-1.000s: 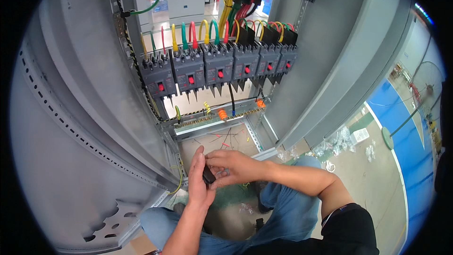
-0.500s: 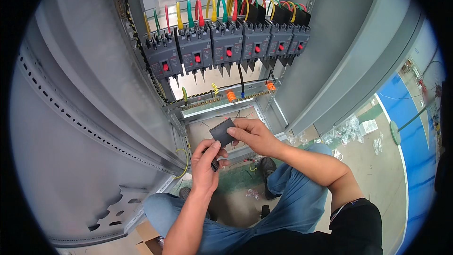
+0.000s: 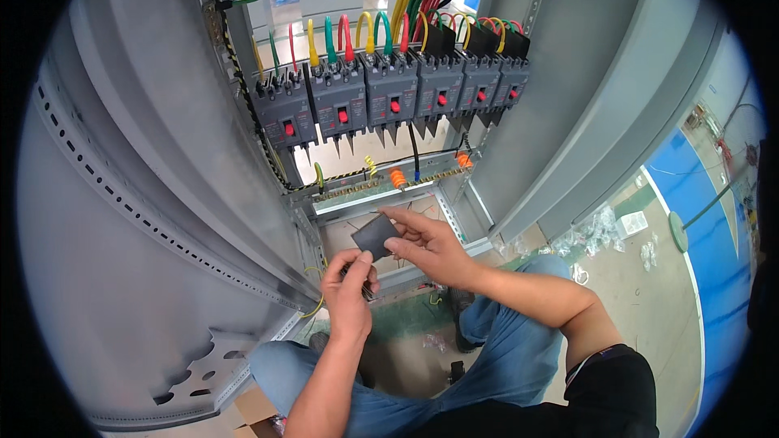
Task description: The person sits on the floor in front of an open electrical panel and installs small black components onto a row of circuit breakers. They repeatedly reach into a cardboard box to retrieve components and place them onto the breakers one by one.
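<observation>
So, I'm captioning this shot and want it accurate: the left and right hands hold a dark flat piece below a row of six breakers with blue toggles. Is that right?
Not quite: the toggles are red, not blue, as the head view shows. The left hand and right hand do hold a dark flat piece below six breakers.
</observation>
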Tool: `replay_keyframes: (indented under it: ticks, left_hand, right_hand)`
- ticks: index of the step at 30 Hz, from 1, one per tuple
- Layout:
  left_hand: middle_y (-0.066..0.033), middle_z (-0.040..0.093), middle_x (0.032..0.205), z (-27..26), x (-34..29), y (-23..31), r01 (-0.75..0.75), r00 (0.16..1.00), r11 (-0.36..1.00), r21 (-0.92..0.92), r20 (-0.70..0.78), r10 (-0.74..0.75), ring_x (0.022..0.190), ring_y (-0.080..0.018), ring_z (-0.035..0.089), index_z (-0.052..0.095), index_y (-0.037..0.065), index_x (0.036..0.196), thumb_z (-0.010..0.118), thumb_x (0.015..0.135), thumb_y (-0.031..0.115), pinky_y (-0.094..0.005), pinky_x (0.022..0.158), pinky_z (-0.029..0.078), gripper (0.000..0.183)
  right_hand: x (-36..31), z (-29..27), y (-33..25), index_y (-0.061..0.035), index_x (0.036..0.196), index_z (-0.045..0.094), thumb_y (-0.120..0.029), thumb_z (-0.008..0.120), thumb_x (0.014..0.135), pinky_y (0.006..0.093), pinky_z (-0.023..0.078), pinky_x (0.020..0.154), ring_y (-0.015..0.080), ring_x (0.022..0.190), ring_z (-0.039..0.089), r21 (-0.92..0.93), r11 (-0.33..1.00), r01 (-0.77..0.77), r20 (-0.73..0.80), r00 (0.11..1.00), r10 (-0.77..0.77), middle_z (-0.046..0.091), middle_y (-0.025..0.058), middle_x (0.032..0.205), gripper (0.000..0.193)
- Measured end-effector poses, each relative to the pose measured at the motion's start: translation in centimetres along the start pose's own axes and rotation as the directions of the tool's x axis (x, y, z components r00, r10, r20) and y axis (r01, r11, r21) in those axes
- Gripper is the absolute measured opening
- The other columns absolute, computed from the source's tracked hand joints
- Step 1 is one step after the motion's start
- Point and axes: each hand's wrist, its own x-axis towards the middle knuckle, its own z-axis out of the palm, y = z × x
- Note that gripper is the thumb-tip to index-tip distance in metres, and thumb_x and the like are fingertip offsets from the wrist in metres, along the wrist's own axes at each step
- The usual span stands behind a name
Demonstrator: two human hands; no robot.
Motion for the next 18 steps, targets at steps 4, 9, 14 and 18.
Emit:
replay_keyframes:
  ticks: [4, 9, 14, 18]
  left_hand:
    - [-0.0015, 0.063, 0.084, 1.4, -0.5, 0.7, 0.091, 0.996, 0.996, 0.0, -0.01, -0.091, 0.068, -0.0096, 0.054, 0.069, 0.005, 0.102, 0.072, 0.097, 0.013, -0.0268, 0.055, 0.041, 0.01]
    - [0.0026, 0.062, 0.078, 0.2, 0.0, 1.0, 0.004, 0.994, 0.981, 0.194, 0.107, -0.025, 0.065, -0.0058, 0.053, 0.072, 0.005, 0.097, 0.074, 0.097, 0.011, -0.0247, 0.057, 0.042, 0.007]
    - [0.0005, 0.058, 0.081, 0.5, 0.0, -0.6, 0.079, 0.993, 0.995, -0.053, 0.092, -0.074, 0.069, -0.0094, 0.053, 0.067, 0.006, 0.101, 0.07, 0.099, 0.013, -0.027, 0.058, 0.043, 0.008]
    - [-0.0028, 0.06, 0.093, 1.3, -0.1, 0.2, 0.152, 0.984, 0.986, -0.066, 0.106, -0.144, 0.071, -0.011, 0.052, 0.067, 0.006, 0.112, 0.068, 0.102, 0.025, -0.0274, 0.058, 0.042, 0.022]
  right_hand:
    - [0.5, -1.4, -0.4, -0.0036, 0.149, 0.058, -0.007, 0.066, 0.101, 0.0267, 0.056, 0.084, 0.007, 0.098, 0.065, -0.061, 0.998, 0.016, 0.078, 0.997, -0.012, 0.073, 0.008, 0.112, 0.048]
    - [0.3, -1.7, -2.0, -0.0042, 0.149, 0.058, -0.004, 0.063, 0.101, 0.0247, 0.048, 0.071, 0.0041, 0.083, 0.056, -0.194, 0.98, 0.034, 0.139, 0.99, -0.007, 0.066, 0.0003, 0.099, 0.048]
    - [-0.1, -0.4, -0.4, -0.0032, 0.149, 0.054, -0.008, 0.068, 0.101, 0.0237, 0.044, 0.066, 0.0033, 0.081, 0.053, 0.142, 0.972, -0.19, 0.052, 0.982, 0.184, 0.061, -0.0032, 0.097, 0.05]
    - [3.9, -2.3, -3.8, -0.0044, 0.14, 0.062, -0.016, 0.07, 0.1, 0.0244, 0.043, 0.062, 0.0037, 0.07, 0.05, -0.309, 0.94, 0.148, -0.187, 0.959, -0.212, 0.057, -0.0036, 0.084, 0.042]
